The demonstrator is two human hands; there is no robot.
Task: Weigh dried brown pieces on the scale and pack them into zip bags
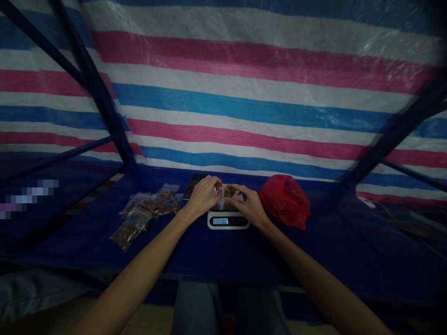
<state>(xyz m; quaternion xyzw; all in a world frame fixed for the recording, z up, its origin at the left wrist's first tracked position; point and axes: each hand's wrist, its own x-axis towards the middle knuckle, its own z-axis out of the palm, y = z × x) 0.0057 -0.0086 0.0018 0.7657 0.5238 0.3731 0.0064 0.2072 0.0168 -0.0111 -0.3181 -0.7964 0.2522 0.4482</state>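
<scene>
- A pixelated blur sits at the far left edge of the view, over the dim area beside the table (307,260); what lies under it cannot be made out.
- Several small clear bags (145,211) with dark brownish contents lie in a loose, overlapping heap on the left part of the blue-covered table, one of them nearer the front edge than the rest. How many there are is hard to count in the low light.
- A dark flat object (194,184), possibly a phone, lies toward the back edge just behind the left hand, which covers part of it.
- The left hand (204,195) has its fingers drawn together, pinching the left side of a small clear bag (228,194).
- That bag is over the platform of a small white scale (228,220) near the middle of the table; whether it rests on the platform or is lifted off it cannot be told. The scale's display is lit, its figures too small to read.
- The right hand (250,204) pinches the bag's right side, fingers curled in; it hides the scale's right rear corner.
- A crumpled red plastic bag (285,201) lies just right of the right hand; its contents are hidden.
- A faint white cord or item (366,201) near the right end is barely visible.
</scene>
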